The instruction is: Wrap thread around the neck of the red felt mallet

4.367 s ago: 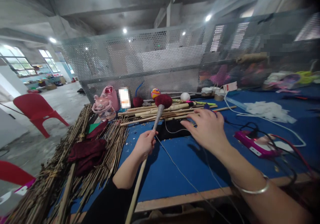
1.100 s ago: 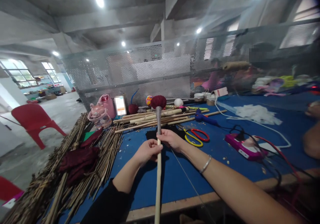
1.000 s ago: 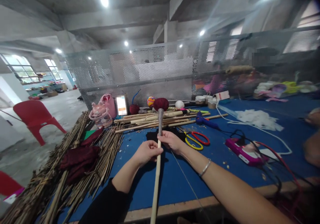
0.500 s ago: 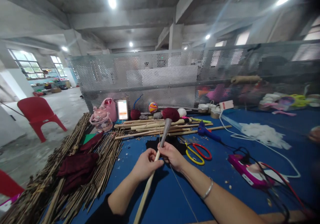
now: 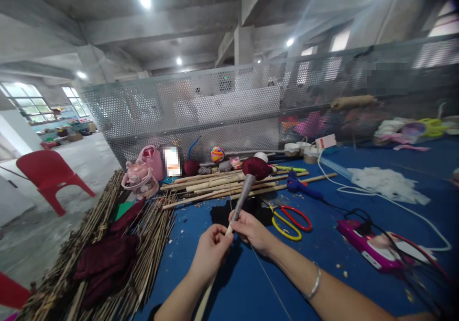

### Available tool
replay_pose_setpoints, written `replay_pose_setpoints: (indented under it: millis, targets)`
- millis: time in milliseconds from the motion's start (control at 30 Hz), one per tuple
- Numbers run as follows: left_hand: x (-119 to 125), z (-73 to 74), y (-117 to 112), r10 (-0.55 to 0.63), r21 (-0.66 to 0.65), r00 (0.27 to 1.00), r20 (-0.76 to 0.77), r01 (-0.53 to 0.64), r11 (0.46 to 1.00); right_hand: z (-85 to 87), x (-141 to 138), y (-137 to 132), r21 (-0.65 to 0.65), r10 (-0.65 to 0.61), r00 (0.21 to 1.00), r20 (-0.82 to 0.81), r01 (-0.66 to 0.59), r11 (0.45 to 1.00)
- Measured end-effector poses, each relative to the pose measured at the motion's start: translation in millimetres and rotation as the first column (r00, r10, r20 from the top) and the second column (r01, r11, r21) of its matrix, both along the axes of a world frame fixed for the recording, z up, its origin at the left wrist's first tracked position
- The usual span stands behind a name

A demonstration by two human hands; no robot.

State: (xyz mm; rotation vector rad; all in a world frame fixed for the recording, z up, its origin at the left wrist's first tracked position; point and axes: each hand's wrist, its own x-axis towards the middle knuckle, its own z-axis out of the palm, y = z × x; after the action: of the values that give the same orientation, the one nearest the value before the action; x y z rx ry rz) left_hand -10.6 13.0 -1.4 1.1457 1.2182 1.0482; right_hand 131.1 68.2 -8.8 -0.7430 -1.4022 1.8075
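- Gripping a pale stick (image 5: pixel 205 301) at bottom centre, the person's left hand (image 5: pixel 210 253) has its thumb and fingers closed around it.
- Right hand (image 5: pixel 253 231) is just above that, near the middle of the frame, fingers pinched on the lower end of the stick's grey section (image 5: pixel 244 197).
- Whole thing tilts up toward the right, with a fat maroon head (image 5: pixel 256 168) on top.
- Pale thread (image 5: pixel 268 278) runs from under the right hand down to the bottom edge. There's a silver bangle (image 5: pixel 314 283) on that wrist.
- Black cloth (image 5: pixel 258 211) lies flat right behind the hands, with scissors (image 5: pixel 289 222), one yellow loop and one red, at its right end.
- Loose pale sticks (image 5: pixel 211 185) are heaped across the middle, a striped ball (image 5: pixel 217 155) behind them.
- Right side of the frame: blue corded tool (image 5: pixel 301 188), magenta power strip (image 5: pixel 369 245), fluffy white pile (image 5: pixel 389 185).
- Lower left is pretty messy tbh: thin brown stalks (image 5: pixel 154 249) with a maroon cloth (image 5: pixel 107 263) over some of them.
- Red chair (image 5: pixel 50 173) on the far left, beyond the stalks.
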Motion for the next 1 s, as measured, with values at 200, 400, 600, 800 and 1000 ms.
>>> replay_pose_setpoints:
  millis: [200,400,600,800,1000]
  targets:
    - [4.4,1.5,-3.4,0.059,-0.046,0.995,-0.081,-0.063,0.997,-0.7,0.7,0.9,-0.017,0.024,1.000,-0.005,-0.024,1.000]
    - [5.3,0.5,-4.0,-0.123,-0.158,0.975,0.185,0.153,0.976,2.2,3.1,-0.7,-0.036,0.087,0.994,-0.065,-0.089,0.995]
    - [5.5,-2.4,-6.5,0.096,0.102,0.989,-0.113,-0.084,0.991,0.5,-0.3,-0.5,0.012,-0.004,1.000,-0.011,0.004,1.000]
    - [6.0,2.9,-4.9,-0.022,-0.114,0.998,0.066,0.030,0.993,0.9,2.9,0.7,-0.038,0.062,0.995,-0.076,-0.065,0.997]
    - [5.3,-1.1,-3.4,-0.027,-0.119,0.992,0.125,0.042,0.992,5.1,1.0,-2.1,0.011,0.021,1.000,-0.015,-0.021,1.000]
